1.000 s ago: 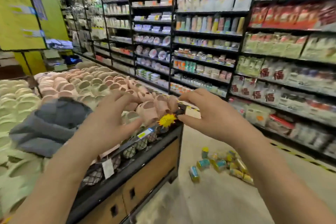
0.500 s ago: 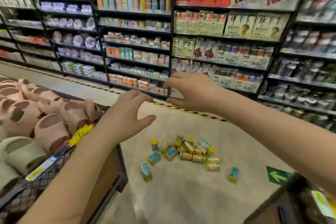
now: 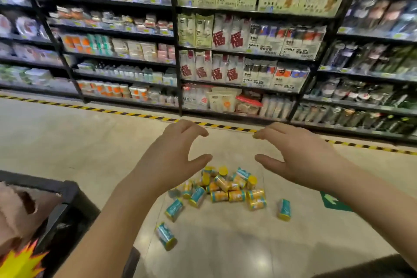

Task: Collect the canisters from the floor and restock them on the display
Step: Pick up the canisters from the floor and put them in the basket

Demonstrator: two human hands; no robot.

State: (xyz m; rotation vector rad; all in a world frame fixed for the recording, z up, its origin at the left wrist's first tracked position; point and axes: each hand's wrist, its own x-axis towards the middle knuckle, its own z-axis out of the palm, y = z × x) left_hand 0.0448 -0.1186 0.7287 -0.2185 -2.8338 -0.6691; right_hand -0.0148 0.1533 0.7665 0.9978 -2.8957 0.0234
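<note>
Head: canisters (image 3: 219, 196) unreadable; packs (image 3: 292, 44) read "NOBLE".

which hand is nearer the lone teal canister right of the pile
Right. The right hand hovers over the lone teal canister; the left hand is across the pile.

- canisters (image 3: 218, 196) — orange or teal labels, yellow lids
- floor (image 3: 67, 142) — glossy beige
- hazard tape (image 3: 126, 113) — yellow-black diagonal stripes
- shelving (image 3: 178, 52) — black frames
- packs (image 3: 228, 39) — white, large red character
- arrow sign (image 3: 334, 202) — green, paler arrow
- starburst tag (image 3: 20, 262) — yellow, orange edges
- slipper (image 3: 20, 210) — dusty pink
</note>
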